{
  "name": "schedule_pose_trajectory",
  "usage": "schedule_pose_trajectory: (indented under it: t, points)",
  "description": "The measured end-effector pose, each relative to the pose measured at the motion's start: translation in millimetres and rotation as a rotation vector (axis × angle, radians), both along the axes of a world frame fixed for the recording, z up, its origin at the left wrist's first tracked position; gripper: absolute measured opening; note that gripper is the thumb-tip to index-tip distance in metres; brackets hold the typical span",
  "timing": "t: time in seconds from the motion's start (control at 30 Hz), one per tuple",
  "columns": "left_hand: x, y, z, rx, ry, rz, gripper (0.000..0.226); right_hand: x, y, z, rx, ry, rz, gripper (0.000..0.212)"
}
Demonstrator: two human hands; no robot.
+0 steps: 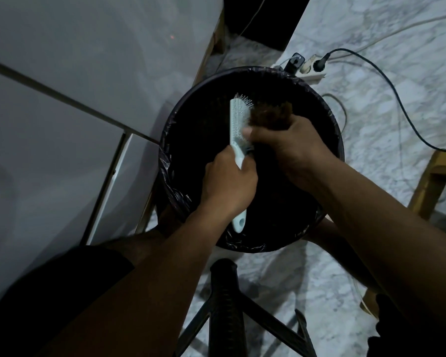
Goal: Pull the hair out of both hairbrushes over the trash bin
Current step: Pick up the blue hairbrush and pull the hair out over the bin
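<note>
A pale mint hairbrush (237, 124) is held upright over the round black trash bin (180, 117), bristles facing right. My left hand (228, 182) is shut on its handle, whose end sticks out below the fist. My right hand (291, 150) is closed on a clump of brown hair (271, 112) that sits against the bristles, thumb tip touching the brush head. The bin has a black liner bag and its inside is dark. A second hairbrush is not visible.
White cabinet doors (62, 124) stand to the left of the bin. A power strip with plugs (307, 67) and a black cable (397, 99) lie on the marble floor behind and right. Wooden furniture legs (428, 186) are at right. A black chair base (224, 305) is below.
</note>
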State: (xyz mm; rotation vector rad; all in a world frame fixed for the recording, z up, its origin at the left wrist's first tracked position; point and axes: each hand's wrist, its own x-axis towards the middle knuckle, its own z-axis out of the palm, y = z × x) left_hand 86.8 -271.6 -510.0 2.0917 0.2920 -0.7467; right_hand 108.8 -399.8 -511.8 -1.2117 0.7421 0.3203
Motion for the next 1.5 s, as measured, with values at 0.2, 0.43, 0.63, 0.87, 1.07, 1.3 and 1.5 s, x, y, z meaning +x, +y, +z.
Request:
schedule_pose_trajectory:
  t: [0.2, 0.43, 0.63, 0.87, 1.07, 1.3, 1.5]
  points:
    - [-4, 0, -4, -0.016, -0.028, -0.024, 0.025, -2, -7, -1, -0.253, -0.027, 0.041, 0.030]
    - [2, -1, -6, -0.116, -0.060, 0.038, 0.024, 1, -5, 3, 0.151, 0.138, -0.240, 0.014]
    - [3, 0, -3, -0.049, -0.054, 0.017, 0.023, 4, -2, 5, 0.070, 0.161, -0.262, 0.008]
    - [3, 5, 0, 0.111, -0.053, 0.046, 0.022, 9, -26, 14, -0.208, 0.208, -0.089, 0.006]
    - [1, 5, 0, 0.096, -0.073, 0.014, 0.024, 0, -22, 12, -0.393, 0.265, 0.302, 0.026]
    - [0, 0, -1, -0.163, 0.041, -0.041, 0.022, 3, -11, 3, -0.280, 0.029, 0.136, 0.077]
    - [0, -2, 2, -0.257, 0.058, -0.081, 0.026, 5, -17, 5, -0.286, -0.012, -0.048, 0.039]
